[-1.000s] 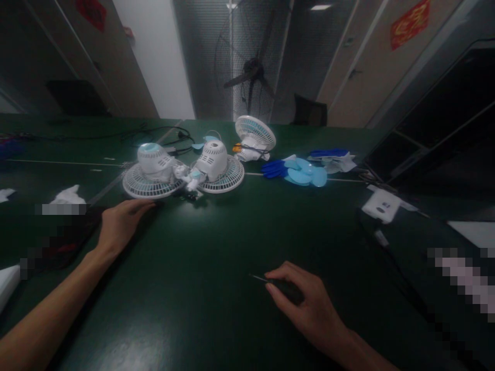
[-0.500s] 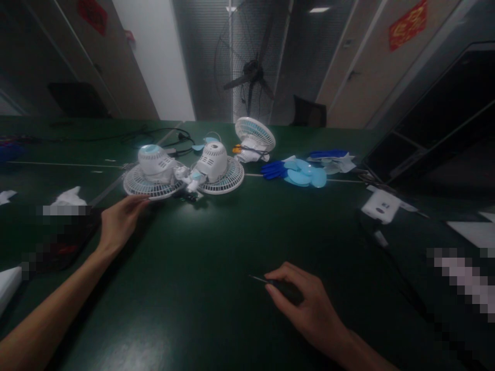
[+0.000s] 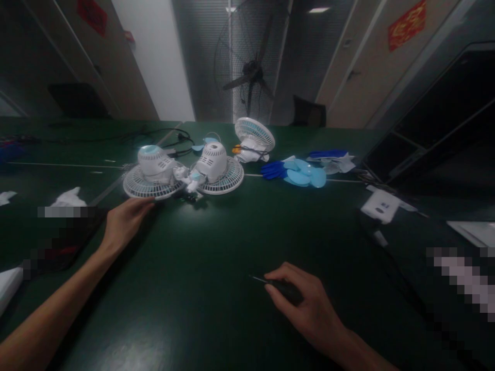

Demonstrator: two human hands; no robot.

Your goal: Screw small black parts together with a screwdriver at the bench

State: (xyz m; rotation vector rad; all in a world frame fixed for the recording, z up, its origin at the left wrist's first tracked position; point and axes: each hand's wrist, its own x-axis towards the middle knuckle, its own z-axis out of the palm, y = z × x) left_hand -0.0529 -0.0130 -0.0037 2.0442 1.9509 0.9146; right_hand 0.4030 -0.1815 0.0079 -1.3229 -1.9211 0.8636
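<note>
My right hand [image 3: 309, 304] is closed around the dark handle of a screwdriver [image 3: 284, 289], its thin shaft pointing left over the green table [image 3: 216, 314]. Further forward on the left, my left hand [image 3: 126, 221] has its fingers pressed together, the tips at the front rim of a white fan [image 3: 154, 175]. Whether those fingers hold anything is hidden. That fan lies grille down, and a second white fan [image 3: 214, 170] lies beside it in the same way. Small white parts [image 3: 189, 178] fill the gap between the two.
Behind stands a third white fan [image 3: 253, 139], tilted. To its right lie blue gloves [image 3: 274, 170] and light-blue fan blades [image 3: 305, 173]. A white box-shaped thing [image 3: 381, 204] with a dark cable is at the right. Crumpled white paper [image 3: 71, 197] lies at the left.
My left hand has shifted slightly to the right along the near rim of the left fan. The fans and my right hand with the screwdriver have stayed in place.
</note>
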